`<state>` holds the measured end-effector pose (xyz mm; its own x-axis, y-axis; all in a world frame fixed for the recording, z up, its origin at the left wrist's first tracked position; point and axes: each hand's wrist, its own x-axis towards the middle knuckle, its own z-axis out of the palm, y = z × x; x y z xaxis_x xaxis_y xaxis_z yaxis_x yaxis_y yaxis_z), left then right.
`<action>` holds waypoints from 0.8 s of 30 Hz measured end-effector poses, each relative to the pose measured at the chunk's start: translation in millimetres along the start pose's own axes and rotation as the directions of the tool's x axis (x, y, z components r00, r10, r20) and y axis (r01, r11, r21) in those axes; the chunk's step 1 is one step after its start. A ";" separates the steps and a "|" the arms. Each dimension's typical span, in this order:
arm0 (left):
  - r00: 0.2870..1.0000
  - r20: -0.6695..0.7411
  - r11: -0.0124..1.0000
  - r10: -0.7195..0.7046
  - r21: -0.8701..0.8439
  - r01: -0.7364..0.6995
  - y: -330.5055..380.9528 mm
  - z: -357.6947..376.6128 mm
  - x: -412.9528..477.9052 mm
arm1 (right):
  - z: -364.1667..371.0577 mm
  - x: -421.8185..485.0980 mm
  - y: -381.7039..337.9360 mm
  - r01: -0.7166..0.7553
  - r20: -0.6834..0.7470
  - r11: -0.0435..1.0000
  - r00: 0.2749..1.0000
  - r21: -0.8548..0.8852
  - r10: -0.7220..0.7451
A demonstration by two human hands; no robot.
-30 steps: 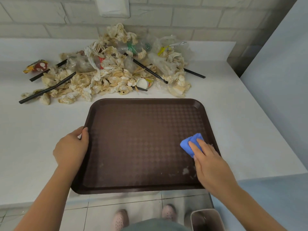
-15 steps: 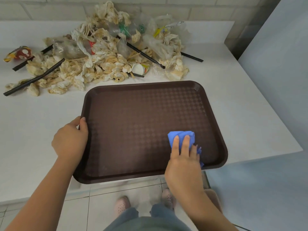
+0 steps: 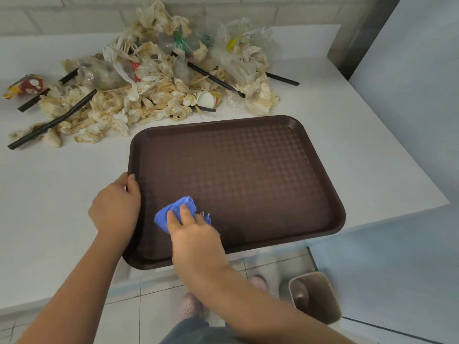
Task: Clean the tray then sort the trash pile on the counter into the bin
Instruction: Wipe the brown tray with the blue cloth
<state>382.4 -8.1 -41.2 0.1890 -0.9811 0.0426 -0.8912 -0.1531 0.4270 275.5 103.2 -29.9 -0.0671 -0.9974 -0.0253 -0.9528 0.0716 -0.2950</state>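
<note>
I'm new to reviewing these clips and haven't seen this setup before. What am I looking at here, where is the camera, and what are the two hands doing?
There is no machine here: a person works with bare hands, and one wide-angle camera on their head looks down at them. On the white counter lies a dark brown rectangular plastic tray, its near edge overhanging the counter. The left hand grips the tray's left rim. The right hand presses a crumpled blue cloth onto the tray's near-left part. Behind the tray sits a pile of stained paper napkins, clear plastic and black straws. On the tiled floor, lower right, stands a small brown bin.
</note>
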 end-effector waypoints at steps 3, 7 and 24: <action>1.000 0.005 1.000 0.004 0.006 -0.004 -1.0 -0.6 0.1 | -25.9 6.1 40.1 0.031 -0.086 0.910 0.996 0.414 0.006; 1.000 0.008 1.000 0.007 0.004 -0.007 -2.8 2.0 -0.5 | -62.8 -11.3 132.7 -0.102 -0.240 0.865 0.939 0.491 0.246; 1.000 -0.020 1.000 0.024 -0.015 -0.024 -2.6 8.1 6.4 | -51.2 -47.2 158.1 -0.364 -0.255 0.923 0.911 -0.125 0.324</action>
<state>382.6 -14.9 -49.4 0.1756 -0.9819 0.0705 -0.8891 -0.1274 0.4397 112.8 161.4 -26.5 -0.4456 -0.8865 0.1248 -0.8922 0.4283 -0.1437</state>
